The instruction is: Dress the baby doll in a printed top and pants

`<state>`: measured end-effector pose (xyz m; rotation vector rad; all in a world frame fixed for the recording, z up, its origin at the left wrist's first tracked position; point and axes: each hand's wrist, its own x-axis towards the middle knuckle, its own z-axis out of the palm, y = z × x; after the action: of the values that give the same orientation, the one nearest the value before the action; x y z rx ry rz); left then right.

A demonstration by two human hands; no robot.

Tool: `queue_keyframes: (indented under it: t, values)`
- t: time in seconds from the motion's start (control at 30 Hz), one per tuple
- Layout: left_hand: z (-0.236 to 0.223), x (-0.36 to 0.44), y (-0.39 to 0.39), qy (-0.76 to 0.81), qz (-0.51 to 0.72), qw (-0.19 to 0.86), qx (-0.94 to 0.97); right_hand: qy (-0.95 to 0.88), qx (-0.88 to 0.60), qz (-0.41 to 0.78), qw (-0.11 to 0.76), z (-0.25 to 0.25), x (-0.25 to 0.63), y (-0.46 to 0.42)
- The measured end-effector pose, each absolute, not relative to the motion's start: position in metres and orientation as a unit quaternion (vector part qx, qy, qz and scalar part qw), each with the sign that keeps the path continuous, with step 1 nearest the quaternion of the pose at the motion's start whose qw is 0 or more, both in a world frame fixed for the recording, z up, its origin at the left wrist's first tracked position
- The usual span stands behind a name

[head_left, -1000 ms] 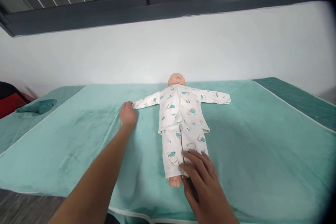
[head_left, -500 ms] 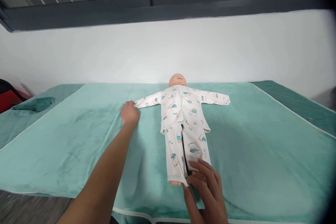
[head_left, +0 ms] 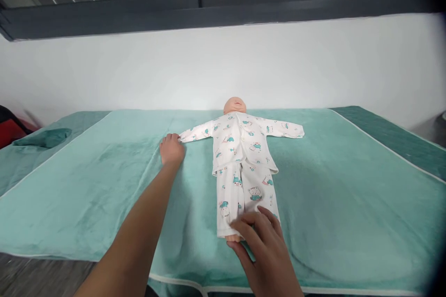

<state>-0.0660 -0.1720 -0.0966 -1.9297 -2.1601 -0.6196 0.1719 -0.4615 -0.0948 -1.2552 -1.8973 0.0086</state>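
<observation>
Fingers (head_left: 248, 234) (right hand (head_left: 269, 254)) bent, at trouser hem (head_left: 224, 234)

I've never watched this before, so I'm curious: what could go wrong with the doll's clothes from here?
The left hand is at the end of one sleeve; a tug there might pull the doll askew on the green cloth. The right hand is by the trouser hem; pulling unevenly could twist or bunch the trousers.

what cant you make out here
Head view:
White printed cloth trousers: right-hand cuff hidden behind the right hand.
White printed cloth sleeve: whether the left hand pinches its end, too small to tell.
Red and black object: cut off by left edge.
</observation>
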Motion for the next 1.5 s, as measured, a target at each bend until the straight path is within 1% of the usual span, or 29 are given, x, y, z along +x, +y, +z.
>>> queue_keyframes:
  t: [0.1,0.3,0.43,0.57,0.73,0.83,0.9,0.97,1.1,1.27,1.43,1.5]
  values:
    - [-0.097,-0.066,-0.172,-0.725,-0.209,0.088,-0.65,-0.757,-0.489,0.027,0.434,-0.093,0.175,-0.46]
    - [-0.098,-0.067,-0.171,-0.725,-0.208,0.087,-0.65,-0.73,-0.472,0.017,0.495,-0.093,0.17,-0.458]
    - [-0.099,-0.067,-0.17,-0.725,-0.208,0.09,-0.651,-0.705,-0.485,0.018,0.517,-0.098,0.167,-0.457]
    - [-0.099,-0.067,-0.171,-0.725,-0.208,0.091,-0.65,-0.712,-0.484,0.012,0.508,-0.103,0.166,-0.458]
    - [-0.098,-0.066,-0.172,-0.726,-0.209,0.091,-0.649,-0.746,-0.468,-0.006,0.473,-0.101,0.172,-0.464]
    - [-0.098,-0.067,-0.172,-0.725,-0.208,0.092,-0.65,-0.754,-0.45,-0.027,0.478,-0.108,0.184,-0.472]
    - [-0.099,-0.067,-0.171,-0.725,-0.206,0.093,-0.651,-0.734,-0.465,-0.048,0.493,-0.119,0.196,-0.479]
    - [-0.099,-0.067,-0.17,-0.725,-0.205,0.095,-0.65,-0.697,-0.516,-0.054,0.495,-0.132,0.208,-0.483]
    - [-0.098,-0.066,-0.17,-0.725,-0.205,0.095,-0.65,-0.655,-0.602,-0.027,0.456,-0.148,0.224,-0.481]
    - [-0.097,-0.066,-0.171,-0.724,-0.208,0.095,-0.651,-0.651,-0.618,0.027,0.44,-0.134,0.221,-0.469]
    - [-0.098,-0.067,-0.171,-0.722,-0.211,0.094,-0.653,-0.583,-0.637,0.153,0.481,-0.108,0.207,-0.47]
    - [-0.099,-0.067,-0.171,-0.721,-0.213,0.094,-0.653,-0.543,-0.653,0.172,0.499,-0.102,0.205,-0.472]
